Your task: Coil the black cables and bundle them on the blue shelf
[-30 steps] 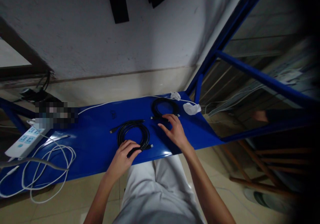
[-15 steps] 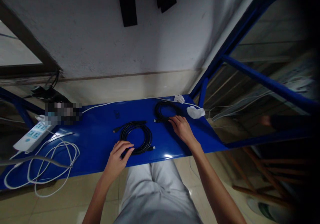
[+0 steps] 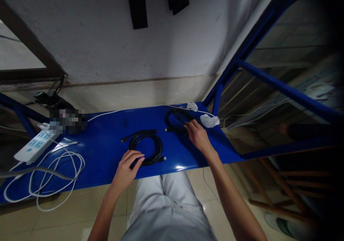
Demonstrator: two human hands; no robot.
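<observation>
Two coiled black cables with plugs at their ends lie on a blue table (image 3: pixel 102 155). At the near-left edge of the middle coiled black cable (image 3: pixel 160 144), my left hand (image 3: pixel 129 164) has its fingers and thumb curled round the loops. Farther right, my right hand (image 3: pixel 197 135) pinches part of the second black cable (image 3: pixel 170 117), and its loops look pulled out of round. A silver-tipped plug of that cable rests just left of my right fingers. My fingers partly cover both cables.
A white power strip (image 3: pixel 33 146) and a loosely looped white cable (image 3: pixel 76 176) occupy the left end. Crumpled white pieces (image 3: pixel 209 120) lie at the right. Along the back, a thin white cord (image 3: pixel 129 109) runs by the wall. Blue frame bars (image 3: pixel 279 83) rise at the right.
My right hand has shifted slightly right, drawing a strand of the second cable across its coil. My left hand stays at the middle coil.
</observation>
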